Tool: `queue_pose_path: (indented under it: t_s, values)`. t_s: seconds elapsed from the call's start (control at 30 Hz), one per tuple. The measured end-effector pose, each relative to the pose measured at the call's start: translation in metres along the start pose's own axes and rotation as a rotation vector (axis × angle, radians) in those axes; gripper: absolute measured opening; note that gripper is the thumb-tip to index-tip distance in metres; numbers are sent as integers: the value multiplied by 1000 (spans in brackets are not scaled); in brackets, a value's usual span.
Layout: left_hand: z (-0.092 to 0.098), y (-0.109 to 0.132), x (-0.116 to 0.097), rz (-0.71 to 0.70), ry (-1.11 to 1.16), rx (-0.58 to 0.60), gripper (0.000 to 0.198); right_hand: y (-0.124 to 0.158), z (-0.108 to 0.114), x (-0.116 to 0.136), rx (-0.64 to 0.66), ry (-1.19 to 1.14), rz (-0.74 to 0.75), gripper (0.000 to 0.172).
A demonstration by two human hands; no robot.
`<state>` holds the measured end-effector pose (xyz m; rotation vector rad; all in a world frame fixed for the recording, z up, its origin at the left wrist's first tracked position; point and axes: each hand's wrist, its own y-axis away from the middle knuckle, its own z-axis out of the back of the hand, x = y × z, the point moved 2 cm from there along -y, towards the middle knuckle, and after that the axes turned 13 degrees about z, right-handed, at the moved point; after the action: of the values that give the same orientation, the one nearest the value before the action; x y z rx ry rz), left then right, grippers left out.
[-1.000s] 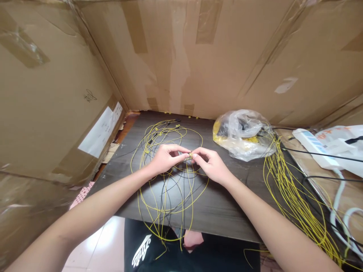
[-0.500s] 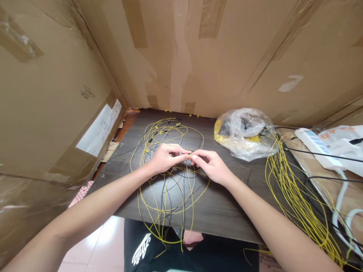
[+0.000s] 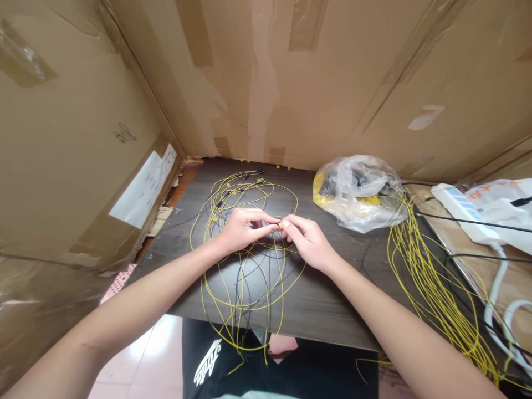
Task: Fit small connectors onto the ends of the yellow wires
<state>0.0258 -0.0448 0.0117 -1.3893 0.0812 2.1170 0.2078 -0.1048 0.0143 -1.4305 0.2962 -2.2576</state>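
In the head view, my left hand [image 3: 247, 230] and my right hand [image 3: 306, 239] meet over the middle of the table, thumbs and fingers pinched. My right fingertips hold a small yellow piece [image 3: 281, 225], too small to make out exactly. Up against it, my left thumb and forefinger grip what looks like the dark end of a thin wire; the fingers hide most of it. Loosely coiled yellow and black wires [image 3: 233, 305] lie under and around both hands. Beyond my left hand are wires with black connectors [image 3: 260, 171] and small yellow tags [image 3: 214, 219].
A clear plastic bag [image 3: 359, 194] with yellow and black pieces stands at the back right. Beside it, a bundle of yellow wires [image 3: 432, 288] hangs over the table's right side. A white power strip [image 3: 469, 213] lies farther right. Cardboard walls [image 3: 249, 83] enclose the back and left.
My right fingers have shifted and curled more around the small yellow piece. My left hand stays nearly in place. The whole view has moved slightly.
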Motion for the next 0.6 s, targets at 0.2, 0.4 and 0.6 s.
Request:
queue_pose_path:
  t_s: [0.2, 0.4, 0.6]
  values:
    - [2, 0, 1, 11, -43, 9, 24, -1, 3, 5, 0, 73, 28, 22]
    - [4, -2, 1, 12, -55, -32, 19, 0, 6, -5, -59, -58, -34, 21]
    - [2, -1, 0, 0, -57, -12, 21, 1, 4, -6, -103, -56, -44, 22]
